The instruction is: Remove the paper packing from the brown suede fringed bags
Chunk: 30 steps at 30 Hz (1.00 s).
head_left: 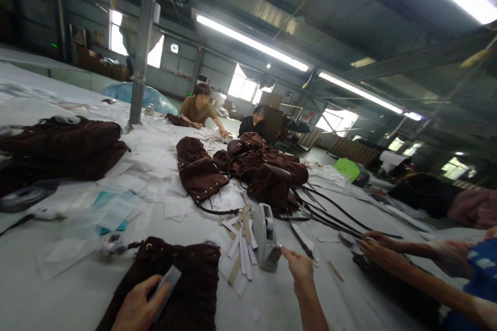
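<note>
My left hand [142, 302] is closed round a flat grey-white strip [167, 289], thumb along its side, above a dark brown drawstring bag [190, 282] that lies on the table in front of me. With fingers pinched together, my right hand [298, 265] is at the front end of a grey tape dispenser [265, 238], where the tape comes off. The tape itself is too small to see clearly. Beside the dispenser, white and tan paper strips [243, 251] lie in a loose fan.
Brown bags [267, 165] with long straps are heaped mid-table; more bags [62, 145] lie at the left. Thin white sheets [116, 207] cover much of the left side. A co-worker's hands [375, 248] work at the right. Two people sit across the table, near a metal post [142, 51].
</note>
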{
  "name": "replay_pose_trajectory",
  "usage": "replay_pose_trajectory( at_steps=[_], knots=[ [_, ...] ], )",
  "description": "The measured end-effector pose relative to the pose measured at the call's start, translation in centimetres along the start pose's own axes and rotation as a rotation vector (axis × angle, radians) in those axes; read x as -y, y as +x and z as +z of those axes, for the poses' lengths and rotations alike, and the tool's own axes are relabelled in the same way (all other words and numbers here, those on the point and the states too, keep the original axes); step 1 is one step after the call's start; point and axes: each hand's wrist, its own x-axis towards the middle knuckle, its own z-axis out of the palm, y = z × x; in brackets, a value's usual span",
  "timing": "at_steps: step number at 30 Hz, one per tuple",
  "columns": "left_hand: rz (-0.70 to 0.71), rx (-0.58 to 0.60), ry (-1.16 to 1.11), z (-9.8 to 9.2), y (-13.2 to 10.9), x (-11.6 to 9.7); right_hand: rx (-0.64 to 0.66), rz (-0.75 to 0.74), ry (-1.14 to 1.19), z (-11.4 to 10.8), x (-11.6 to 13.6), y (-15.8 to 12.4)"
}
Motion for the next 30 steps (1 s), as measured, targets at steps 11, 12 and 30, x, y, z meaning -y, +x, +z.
replay_pose_trajectory(
  at_steps=[11, 12, 30],
  knots=[
    [0.021, 0.009, 0.025, -0.2, -0.1, 0.0, 0.111, 0.113, -0.08, 0.6, -0.1, -4.2],
    [0.027, -0.002, 0.027, -0.2, -0.3, -0.3, 0.148, 0.109, -0.067, 0.6, 0.2, -5.1],
    [0.131, -0.226, -0.019, 0.3, -1.9, -1.5, 0.777, -0.176, 0.114, 13.4, 11.7, -21.6]
  ],
)
